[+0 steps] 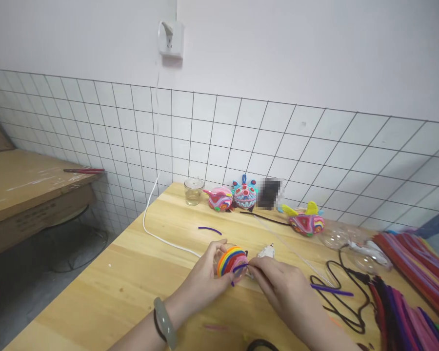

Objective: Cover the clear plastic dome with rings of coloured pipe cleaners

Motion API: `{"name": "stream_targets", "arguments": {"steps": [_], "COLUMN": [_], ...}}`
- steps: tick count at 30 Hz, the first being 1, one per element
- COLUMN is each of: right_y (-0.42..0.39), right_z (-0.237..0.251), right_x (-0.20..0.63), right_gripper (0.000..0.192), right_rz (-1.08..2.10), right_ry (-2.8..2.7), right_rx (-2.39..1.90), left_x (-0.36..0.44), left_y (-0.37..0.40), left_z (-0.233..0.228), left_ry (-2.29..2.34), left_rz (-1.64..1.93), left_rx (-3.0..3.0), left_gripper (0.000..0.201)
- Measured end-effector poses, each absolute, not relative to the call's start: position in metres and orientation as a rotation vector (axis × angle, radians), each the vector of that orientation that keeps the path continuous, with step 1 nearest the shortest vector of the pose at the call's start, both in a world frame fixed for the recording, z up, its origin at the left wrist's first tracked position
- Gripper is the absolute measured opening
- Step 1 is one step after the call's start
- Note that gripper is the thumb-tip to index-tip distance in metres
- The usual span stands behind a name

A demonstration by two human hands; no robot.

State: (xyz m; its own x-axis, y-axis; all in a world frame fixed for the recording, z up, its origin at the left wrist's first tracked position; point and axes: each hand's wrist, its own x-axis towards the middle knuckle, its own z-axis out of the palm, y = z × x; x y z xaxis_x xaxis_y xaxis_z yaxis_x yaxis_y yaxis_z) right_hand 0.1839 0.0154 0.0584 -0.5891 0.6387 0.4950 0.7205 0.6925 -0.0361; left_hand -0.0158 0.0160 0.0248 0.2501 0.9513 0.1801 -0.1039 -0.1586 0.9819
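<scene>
My left hand (205,270) is wrapped round a clear plastic ball (225,258) above the wooden table. Rainbow stripes of pipe cleaner, from orange and yellow to blue, red and pink, curve over the ball. With thumb and fingers together, my right hand (283,282) pinches a short purple pipe cleaner (240,266) against the ball's right side. Partly hidden behind the right hand lies a small white object (267,251), whose kind I cannot make out. Another purple piece (209,228) rests behind the ball.
Decorated balls (245,196) and a lidded glass cup (193,190) line the table's back edge. Pipe cleaner bundles (406,307), clear plastic shells (369,258) and a black cable (346,314) lie at right. A white cord (168,242) crosses the table's left side.
</scene>
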Motion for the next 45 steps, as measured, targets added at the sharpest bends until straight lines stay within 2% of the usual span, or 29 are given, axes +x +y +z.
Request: {"name": "stream_targets", "arguments": {"steps": [13,31,45], "right_y": [0.015,0.011,0.017], "right_z": [0.044,0.037,0.028], "right_x": [0.178,0.168,0.168], "right_gripper": [0.023,0.023,0.027], "right_rz": [0.221,0.457,0.661], "right_ry": [-2.101,-1.879,-1.797], "right_rx": [-1.247,-1.356,-1.376], "left_x": [-0.015,-0.014,-0.016], "left_y": [0.013,0.013,0.013], "left_z": [0.03,0.026,0.031], "left_ry": [0.893,0.889,0.932], "left_rz": [1.103,1.106,1.076], "left_rx": [1.367,1.365,1.397], "left_gripper": [0.05,0.056,0.041]}}
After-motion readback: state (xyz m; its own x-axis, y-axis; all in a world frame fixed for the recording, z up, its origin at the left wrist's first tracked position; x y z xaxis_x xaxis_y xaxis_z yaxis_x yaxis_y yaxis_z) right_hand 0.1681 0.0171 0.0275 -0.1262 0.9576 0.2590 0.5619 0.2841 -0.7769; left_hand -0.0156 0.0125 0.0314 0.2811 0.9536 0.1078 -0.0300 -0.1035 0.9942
